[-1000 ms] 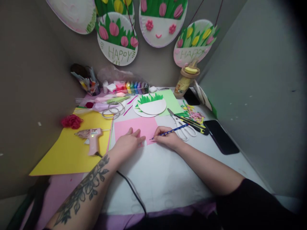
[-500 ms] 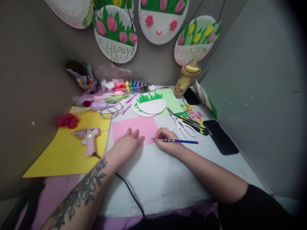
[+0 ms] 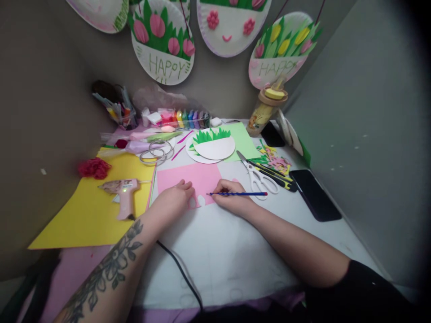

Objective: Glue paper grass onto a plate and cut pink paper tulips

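**Pencil on pink sheet, near edge**

My right hand [image 3: 232,197] pinches the blue pencil [image 3: 240,194] close to its tip, fingers closed round it, shaft lying nearly flat and pointing left. My left hand [image 3: 175,199] rests palm-down on the pink sheet [image 3: 191,177], fingers together, touching a small white oval template [image 3: 201,200] at the sheet's near edge. Sheet lies flat on the white table [image 3: 218,251], between yellow sheet [image 3: 101,211] and scissors [image 3: 257,175].

Handling, my judgement: sheet light, thin, bendy, likely to slide; best pinned flat by the palm near the template. Pencil stiff and light; a low grip suits it.

Glue gun [image 3: 123,193] sits well left.
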`<state>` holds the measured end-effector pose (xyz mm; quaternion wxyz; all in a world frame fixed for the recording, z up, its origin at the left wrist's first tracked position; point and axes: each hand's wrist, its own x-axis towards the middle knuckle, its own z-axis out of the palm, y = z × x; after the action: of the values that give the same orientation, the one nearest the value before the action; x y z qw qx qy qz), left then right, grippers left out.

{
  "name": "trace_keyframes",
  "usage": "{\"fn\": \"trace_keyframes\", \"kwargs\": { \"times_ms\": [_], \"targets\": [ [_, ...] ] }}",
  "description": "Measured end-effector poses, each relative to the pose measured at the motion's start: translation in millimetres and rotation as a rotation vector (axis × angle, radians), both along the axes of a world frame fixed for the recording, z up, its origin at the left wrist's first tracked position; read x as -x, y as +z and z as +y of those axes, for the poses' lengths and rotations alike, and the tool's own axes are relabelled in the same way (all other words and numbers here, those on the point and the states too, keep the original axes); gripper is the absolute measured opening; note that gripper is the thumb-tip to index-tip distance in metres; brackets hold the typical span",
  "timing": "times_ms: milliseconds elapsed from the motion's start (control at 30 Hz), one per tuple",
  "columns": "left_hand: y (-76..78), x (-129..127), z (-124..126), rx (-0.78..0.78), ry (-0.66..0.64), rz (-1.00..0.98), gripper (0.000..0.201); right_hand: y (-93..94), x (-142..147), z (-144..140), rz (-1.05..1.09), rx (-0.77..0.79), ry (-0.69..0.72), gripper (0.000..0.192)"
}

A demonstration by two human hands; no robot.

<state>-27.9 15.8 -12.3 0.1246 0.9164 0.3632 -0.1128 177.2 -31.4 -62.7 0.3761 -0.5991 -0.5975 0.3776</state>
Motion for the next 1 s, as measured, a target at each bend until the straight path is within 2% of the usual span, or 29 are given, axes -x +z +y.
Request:
{"fn": "trace_keyframes", "kwargs": {
  "times_ms": [167, 300, 567, 1000],
  "targets": [
    [2.3, 0.1, -0.8, 0.023, 0.002, 0.006, 0.043, 2.2, 1.1, 0.1, 0.012, -0.001, 0.032, 0.007],
    [3.6, -1.0, -2.2, 0.037, -0.012, 0.017, 0.041, 2.0, 2.0, -0.5, -0.002, 0.014, -0.004, 0.008],
    [0.3, -1.1, -3.0, 0.014, -0.017, 0.023, 0.039, -3.3, -0.2, 1.0, 0.018, -0.008, 0.026, 0.006],
    [-3.4, -0.1, -2.7, -0.004, -0.034, 0.006, 0.039, -1.5, -0.9, 1.0, -0.001, -0.009, 0.055, 0.008]
  ]
}}
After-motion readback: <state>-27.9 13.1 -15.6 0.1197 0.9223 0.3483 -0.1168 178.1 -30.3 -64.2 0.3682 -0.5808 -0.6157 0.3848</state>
